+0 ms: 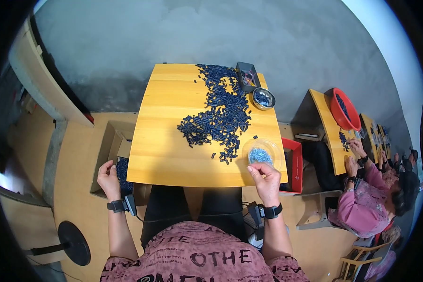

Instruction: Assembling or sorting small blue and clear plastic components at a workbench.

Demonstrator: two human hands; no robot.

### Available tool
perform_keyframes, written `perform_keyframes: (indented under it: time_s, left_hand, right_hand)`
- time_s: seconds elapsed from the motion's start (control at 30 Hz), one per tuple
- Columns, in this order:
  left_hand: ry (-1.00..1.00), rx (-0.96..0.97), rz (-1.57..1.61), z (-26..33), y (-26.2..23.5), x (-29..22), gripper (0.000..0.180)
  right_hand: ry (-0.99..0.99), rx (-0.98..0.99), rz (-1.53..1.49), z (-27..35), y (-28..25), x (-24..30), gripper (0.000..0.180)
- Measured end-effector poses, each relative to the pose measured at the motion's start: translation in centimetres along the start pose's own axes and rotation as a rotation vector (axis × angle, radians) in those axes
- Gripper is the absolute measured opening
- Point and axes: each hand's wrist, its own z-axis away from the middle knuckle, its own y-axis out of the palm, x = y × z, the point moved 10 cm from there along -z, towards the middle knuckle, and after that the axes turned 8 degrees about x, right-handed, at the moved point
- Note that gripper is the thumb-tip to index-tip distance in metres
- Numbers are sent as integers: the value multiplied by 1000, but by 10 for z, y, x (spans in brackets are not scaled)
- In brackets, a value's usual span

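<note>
Where the pale, smooth wooden tabletop [164, 127] reaches its near right corner, the right hand [267, 182] is at the near side of a shallow, see-through round container [278, 152], thumb and forefinger brought together in a pinch; whether a piece sits between them is too small to tell. Within the container lies a loose heap of tiny, slender light-blue bits [259, 155], its near part covered by the fingers.

The left hand [109, 181] hangs past the left edge of the tabletop, fingers loosely curled and thumb near them, over an open brown cardboard box [109, 136]; I cannot tell if it holds anything. More dark pieces show in that box, partly covered by the hand and the tabletop.

Short, dark-blue cylinders [225, 108], seemingly hard and slightly glossy, spread in a ragged band from the far edge towards the container. Beside them stand a round, shiny metal bowl [263, 107] with dark contents and a rectangular grey tray [249, 88] whose mixed contents are hard to make out. A red box [294, 164] is partly cut off from sight by the tabletop.
</note>
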Motion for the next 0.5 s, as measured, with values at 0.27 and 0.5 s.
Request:
perform_keyframes:
  time_s: [0.27, 0.5]
  left_hand:
    - [372, 375, 104, 52, 127, -146, 8]
    - [447, 677, -86, 111, 258, -215, 15]
  right_hand:
    - [-21, -15, 353, -19, -38, -16, 9]
    - [-71, -14, 464, -26, -44, -26, 13]
